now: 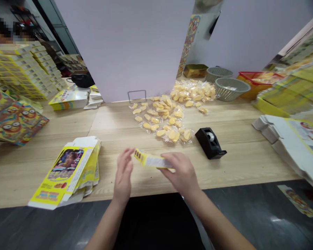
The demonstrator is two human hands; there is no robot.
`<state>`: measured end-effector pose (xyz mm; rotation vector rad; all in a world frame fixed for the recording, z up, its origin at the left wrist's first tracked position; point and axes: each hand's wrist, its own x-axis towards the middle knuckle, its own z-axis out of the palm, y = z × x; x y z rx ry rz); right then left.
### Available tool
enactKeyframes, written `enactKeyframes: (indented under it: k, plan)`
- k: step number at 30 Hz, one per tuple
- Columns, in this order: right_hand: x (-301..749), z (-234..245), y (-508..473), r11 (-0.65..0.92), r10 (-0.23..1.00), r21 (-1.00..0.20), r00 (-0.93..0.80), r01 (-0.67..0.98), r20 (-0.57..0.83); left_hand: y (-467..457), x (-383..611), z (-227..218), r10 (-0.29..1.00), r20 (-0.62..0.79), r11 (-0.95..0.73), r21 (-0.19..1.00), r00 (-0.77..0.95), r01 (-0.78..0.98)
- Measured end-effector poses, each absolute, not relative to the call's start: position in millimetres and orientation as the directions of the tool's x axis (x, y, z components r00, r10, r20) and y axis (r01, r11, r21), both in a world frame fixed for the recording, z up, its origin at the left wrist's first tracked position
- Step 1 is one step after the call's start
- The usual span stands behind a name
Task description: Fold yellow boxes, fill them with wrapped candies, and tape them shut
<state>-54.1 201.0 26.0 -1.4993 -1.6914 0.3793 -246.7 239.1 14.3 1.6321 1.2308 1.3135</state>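
In front of my body, above the wooden table [146, 180], my right hand [181, 170] grips one end of a small yellow and white box [153, 161], its thumb below and fingers on top. My left hand [123, 173] is upright at the box's other end, fingers extended, close to the yellow end flap; whether it touches cannot be made out. Beyond my hands lies a spread of yellow pieces in clear wrappers [167, 118]. A black tape dispenser [210, 142] stands right of them. To the left rests a stack of flattened yellow cartons [65, 170].
White folded cartons [294, 146] lie at the right edge. Grey baskets [231, 88] and a red-rimmed bin [250, 78] stand at the back right. Stacked yellow boxes [18, 69] rise at the left, where a person is partly visible. A pale panel [130, 45] borders the table's back.
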Motion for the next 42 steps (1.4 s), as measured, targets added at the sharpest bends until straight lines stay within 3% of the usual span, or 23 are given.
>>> enactKeyframes:
  k: [2, 4, 7, 9, 12, 15, 17, 20, 23, 25, 28, 30, 33, 36, 38, 39, 42]
  plan:
    - [-80.1, 9.0, 194.4, 0.312, 0.882, -0.507, -0.047, 0.804, 0.469, 247.5, -261.5, 15.7, 0.923, 0.381, -0.378, 0.864, 0.058, 0.333]
    - [-101.2, -10.2, 188.2, 0.387, 0.885, -0.435, -0.195, 0.813, 0.423, 253.1, -273.1, 14.2, 0.89, 0.372, -0.454, 0.778, 0.264, 0.435]
    - [-100.7, -26.9, 191.0, 0.465, 0.885, -0.563, -0.348, 0.683, 0.308, 253.9, -279.6, -1.1, 0.788, 0.134, -0.536, 0.63, 0.601, 0.562]
    - [-77.7, -26.8, 210.0, 0.364, 0.93, -0.65, -0.218, 0.667, 0.297, 251.9, -278.4, -16.1, 0.739, 0.03, -0.589, 0.512, 0.673, 0.625]
    - [-33.3, -23.9, 263.9, -0.042, 0.897, -0.611, 0.3, 0.79, 0.326, 253.5, -275.2, -30.9, 0.745, -0.001, -0.62, 0.366, 0.667, 0.694]
    - [-7.2, -33.5, 311.9, -0.337, 0.803, -0.489, 0.517, 0.804, 0.296, 264.9, -277.8, -30.9, 0.761, -0.041, -0.604, 0.319, 0.647, 0.731]
    - [-3.1, -46.5, 317.7, -0.325, 0.842, -0.398, 0.454, 0.858, 0.291, 275.4, -284.6, -27.1, 0.757, -0.081, -0.6, 0.309, 0.649, 0.738]
    - [-4.4, -68.0, 282.5, -0.135, 0.928, -0.289, 0.223, 0.948, 0.297, 286.9, -299.2, -22.5, 0.749, -0.118, -0.592, 0.323, 0.652, 0.739]
    - [-5.3, -83.9, 229.8, 0.03, 0.963, -0.29, 0.05, 0.956, 0.263, 289.5, -305.1, -20.0, 0.735, -0.16, -0.581, 0.353, 0.659, 0.733]
    - [-7.2, -89.1, 207.6, 0.025, 0.962, -0.347, 0.072, 0.937, 0.264, 290.0, -295.0, -17.9, 0.756, -0.162, -0.56, 0.342, 0.635, 0.754]
    - [-11.5, -90.2, 202.1, -0.089, 0.929, -0.452, 0.238, 0.888, 0.284, 300.3, -255.5, -15.7, 0.808, -0.034, -0.559, 0.276, 0.589, 0.782]
    - [-10.6, -87.2, 207.5, -0.105, 0.914, -0.586, 0.31, 0.803, 0.262, 316.8, -220.8, -17.6, 0.769, 0.043, -0.629, 0.231, 0.638, 0.743]
    - [1.4, -79.2, 212.5, -0.113, 0.894, -0.781, 0.406, 0.614, 0.189, 350.1, -178.1, -25.5, 0.663, -0.002, -0.733, 0.199, 0.748, 0.65]
    - [20.7, -72.7, 210.0, -0.188, 0.815, -0.973, 0.574, 0.131, -0.08, 377.6, -164.4, -30.5, 0.671, -0.023, -0.725, 0.189, 0.741, 0.662]
    - [31.5, -72.6, 206.4, -0.193, 0.746, -0.954, 0.598, -0.228, -0.293, 386.4, -170.4, -27.5, 0.686, -0.017, -0.715, 0.169, 0.727, 0.678]
    - [35.3, -73.7, 204.6, -0.19, 0.721, -0.929, 0.597, -0.317, -0.351, 387.2, -175.7, -24.2, 0.696, -0.007, -0.709, 0.158, 0.718, 0.688]
    - [41.2, -77.4, 201.2, -0.172, 0.69, -0.936, 0.641, -0.308, -0.337, 372.6, -186.9, -12.9, 0.715, 0.039, -0.696, 0.138, 0.698, 0.705]
